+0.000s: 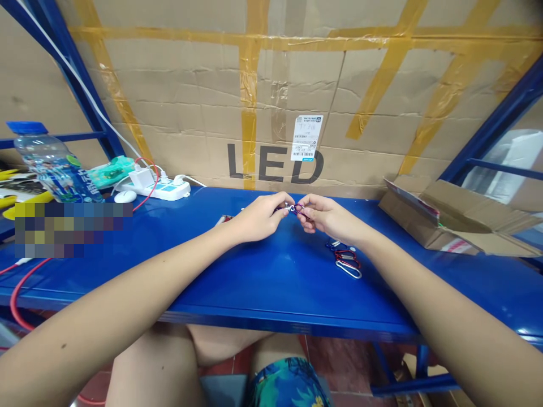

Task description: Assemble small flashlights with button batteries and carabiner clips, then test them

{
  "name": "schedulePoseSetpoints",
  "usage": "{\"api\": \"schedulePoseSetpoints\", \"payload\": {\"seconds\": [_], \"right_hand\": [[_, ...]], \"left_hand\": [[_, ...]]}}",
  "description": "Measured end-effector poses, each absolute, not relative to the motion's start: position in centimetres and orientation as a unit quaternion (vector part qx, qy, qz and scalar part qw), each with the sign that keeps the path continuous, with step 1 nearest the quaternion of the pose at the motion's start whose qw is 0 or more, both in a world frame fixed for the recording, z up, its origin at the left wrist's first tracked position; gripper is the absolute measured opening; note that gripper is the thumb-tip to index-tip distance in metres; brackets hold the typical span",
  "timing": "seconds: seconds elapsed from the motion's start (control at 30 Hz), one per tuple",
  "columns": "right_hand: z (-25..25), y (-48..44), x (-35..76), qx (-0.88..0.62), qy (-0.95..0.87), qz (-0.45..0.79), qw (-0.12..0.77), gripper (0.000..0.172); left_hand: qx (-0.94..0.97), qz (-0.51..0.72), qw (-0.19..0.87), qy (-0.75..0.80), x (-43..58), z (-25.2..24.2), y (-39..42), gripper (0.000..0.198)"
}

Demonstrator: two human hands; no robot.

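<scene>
My left hand [259, 217] and my right hand [326, 217] meet above the middle of the blue metal shelf [254, 277]. Both are closed in a pinch on a small purple carabiner with a silver key ring [293, 209] held between their fingertips. Beside my right wrist, on the shelf, lies a small heap of carabiners [348, 261]: a blue, a red and a silver one. A small dark red piece [227, 218] shows on the shelf behind my left hand.
An open cardboard box [449, 220] stands at the right. A white power strip with plugs [159, 186], a white mouse [125, 196], a water bottle [53, 164] and a red cable [25, 282] sit at the left. Taped cardboard marked LED [275, 102] forms the back wall.
</scene>
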State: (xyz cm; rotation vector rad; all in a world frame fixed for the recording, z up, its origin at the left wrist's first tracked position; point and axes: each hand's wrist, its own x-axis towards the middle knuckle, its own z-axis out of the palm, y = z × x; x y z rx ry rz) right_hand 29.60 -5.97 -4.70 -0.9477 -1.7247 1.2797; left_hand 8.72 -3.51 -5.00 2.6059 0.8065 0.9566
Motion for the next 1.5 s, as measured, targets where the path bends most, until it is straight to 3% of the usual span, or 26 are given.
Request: {"api": "schedulePoseSetpoints", "payload": {"seconds": [0.13,0.37,0.5,0.77,1.5], "right_hand": [[-4.6,-6.0,29.6,-0.376,-0.660,0.517,0.395,0.028],[-4.5,-6.3,29.4,-0.411,-0.727,0.418,0.358,0.032],[-4.7,-6.4,29.0,-0.386,-0.680,0.492,0.383,0.030],[-4.8,-6.1,28.2,-0.360,-0.536,0.596,0.477,0.010],[-5.5,-6.0,27.9,-0.381,-0.666,0.402,0.500,0.012]], "left_hand": [[0.897,0.330,0.112,0.272,8.9,-5.1,-3.8,0.023],[0.860,0.375,0.136,0.320,9.6,-5.4,-4.0,0.017],[0.861,0.372,0.132,0.320,9.5,-5.2,-3.8,0.019],[0.870,0.367,0.133,0.302,9.1,-5.0,-3.9,0.012],[0.876,0.359,0.148,0.285,9.4,-5.3,-4.4,0.013]]}}
